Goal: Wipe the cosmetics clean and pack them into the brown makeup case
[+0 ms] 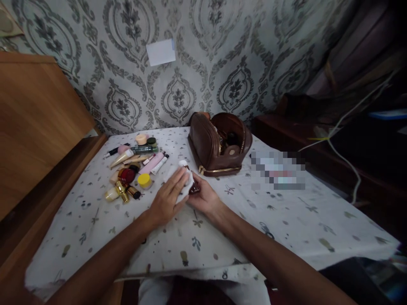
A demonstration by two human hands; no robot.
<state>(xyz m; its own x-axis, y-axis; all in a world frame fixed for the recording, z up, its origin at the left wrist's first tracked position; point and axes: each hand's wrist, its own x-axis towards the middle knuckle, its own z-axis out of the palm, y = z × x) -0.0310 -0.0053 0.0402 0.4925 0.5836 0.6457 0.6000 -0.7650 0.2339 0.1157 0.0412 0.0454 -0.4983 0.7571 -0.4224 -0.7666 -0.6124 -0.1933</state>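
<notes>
My right hand (205,197) is closed round a small dark brown bottle (194,187) above the middle of the table. Pressed against the bottle is a white wipe or tissue (190,183), with my left hand (171,190) folded over it. A white cap-like piece (182,163) shows just past my left fingertips; whether it belongs to the bottle I cannot tell. Behind my hands stands a brown leather makeup bag (203,146), unzipped, with dark and gold items inside. To the left lies a pile of cosmetics, including a yellow-lidded jar (144,181) and a pink tube (151,164).
A patterned white cloth covers the table (222,237). At its right lies a blurred-out object (278,170). A wooden cabinet (38,123) borders the left side, a papered wall the back. A white cable (345,154) hangs at the right.
</notes>
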